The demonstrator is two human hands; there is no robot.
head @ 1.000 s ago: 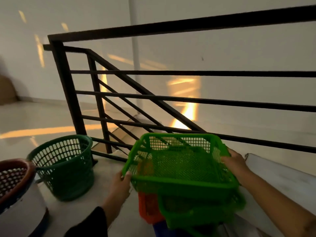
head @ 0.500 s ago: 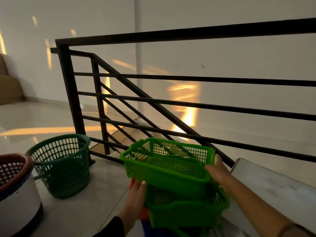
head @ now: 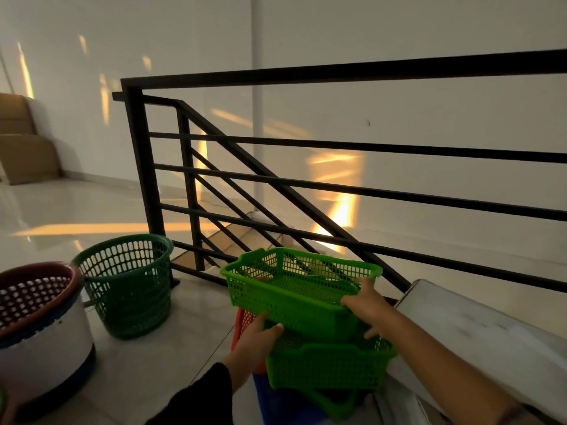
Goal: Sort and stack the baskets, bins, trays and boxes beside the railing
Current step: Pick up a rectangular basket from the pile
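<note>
Step in hand, as judged: seating the upper bright green mesh tray into the matching lower green tray.

Position: the upper tray sits tilted, its far left corner raised, directly above the lower tray and just in front of the black railing. The lower tray rests on a stack that includes an orange basket and something blue underneath; what the blue item is cannot be told.

Technique note: level the upper tray first, line its long sides up with the rim of the tray below, then lower it straight so the tapered walls nest. If it drops in skewed it will probably jam on a corner.

Left hand: under the tray's near left corner, fingers curled against the base, supporting it.
Right hand: gripping the near right end, thumb over the rim, fingers wrapped round the wall below.

Nearby: round dark green basket on the floor to the left; white bin holding a brown perforated basket; white box to the right.
</note>
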